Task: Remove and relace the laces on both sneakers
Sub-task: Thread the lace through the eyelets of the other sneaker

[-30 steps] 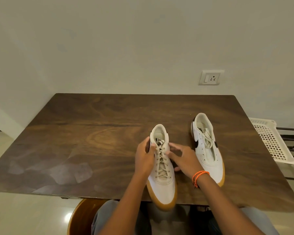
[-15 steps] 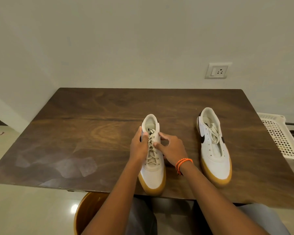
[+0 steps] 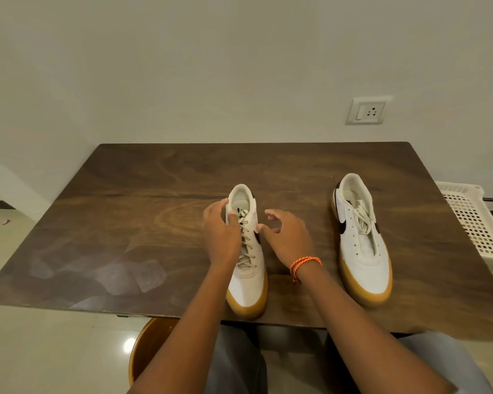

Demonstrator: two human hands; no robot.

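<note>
Left hand (image 3: pixel 221 236) grips laced sneaker (image 3: pixel 246 251) collar, steadying it; right hand (image 3: pixel 288 237) beside it, fingers loose, seemingly empty; laces (image 3: pixel 245 243) untouched.

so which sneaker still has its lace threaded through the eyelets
The sneaker between the hands, held by the left hand: its lace crisscrosses the eyelets. The right-side sneaker has bare eyelets, its lace bunched loosely on top.

- Single head-worn cam, wide angle, looks forward and down from above the seated person.
- Faces the wall (image 3: pixel 182 66) across the desk (image 3: pixel 126 223).
- Near: forearms enter from the bottom edge.
</note>
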